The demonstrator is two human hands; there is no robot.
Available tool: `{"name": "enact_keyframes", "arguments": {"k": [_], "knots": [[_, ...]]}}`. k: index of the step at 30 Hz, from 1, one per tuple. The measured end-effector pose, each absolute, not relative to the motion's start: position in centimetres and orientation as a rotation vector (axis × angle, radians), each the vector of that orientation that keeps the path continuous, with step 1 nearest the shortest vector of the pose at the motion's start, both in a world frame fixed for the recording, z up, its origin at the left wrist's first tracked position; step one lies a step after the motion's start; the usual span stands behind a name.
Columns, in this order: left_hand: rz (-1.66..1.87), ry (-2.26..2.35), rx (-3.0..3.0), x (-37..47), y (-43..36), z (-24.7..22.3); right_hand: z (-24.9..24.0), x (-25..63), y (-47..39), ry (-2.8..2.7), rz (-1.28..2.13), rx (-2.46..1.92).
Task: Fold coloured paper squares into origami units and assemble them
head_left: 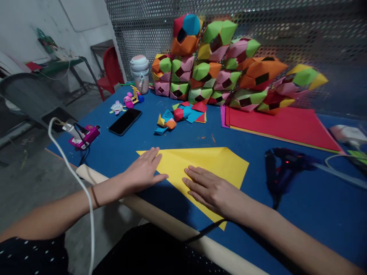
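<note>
A yellow sheet of paper (206, 160), folded over along a diagonal, lies on the blue table (246, 244) in front of me. My left hand (145, 170) rests flat near its left corner, fingers stretched out. Across the lower part of the sheet, my right hand (210, 189) presses down with its palm flat and fingers extended. Neither hand grips anything. Just beyond the paper sit small folded paper pieces (170, 124) in blue, orange, red and yellow.
Colourful folded-paper blocks (206, 76) are stacked at the back. A glue gun (286, 162) with a red light lies right, before a stack of coloured sheets (281, 124). Left are a phone (125, 122), power strip (84, 136), bottle (140, 72) and white cable (86, 198).
</note>
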State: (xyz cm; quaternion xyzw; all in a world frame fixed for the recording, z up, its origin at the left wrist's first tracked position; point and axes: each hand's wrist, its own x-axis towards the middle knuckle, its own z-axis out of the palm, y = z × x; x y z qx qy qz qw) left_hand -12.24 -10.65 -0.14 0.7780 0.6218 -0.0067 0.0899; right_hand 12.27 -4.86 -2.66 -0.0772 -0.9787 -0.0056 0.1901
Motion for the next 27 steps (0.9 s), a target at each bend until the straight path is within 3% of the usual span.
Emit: {"name": "enact_keyframes", "arguments": {"k": [12,20,27], "knots": [[0.209,2.002,2.492,-15.1,-11.8,1.9,-3.3,12.4,-4.8,-2.698,-0.023,-0.220],[-0.112,2.044,2.459,-11.5,-11.6,1.0,-3.3,12.6,-4.8,-2.713,-0.047,-0.177],[-0.175,2.140,2.432,-10.6,-11.2,0.4,-3.0,12.8,-4.8,-2.746,-0.053,-0.173]]}}
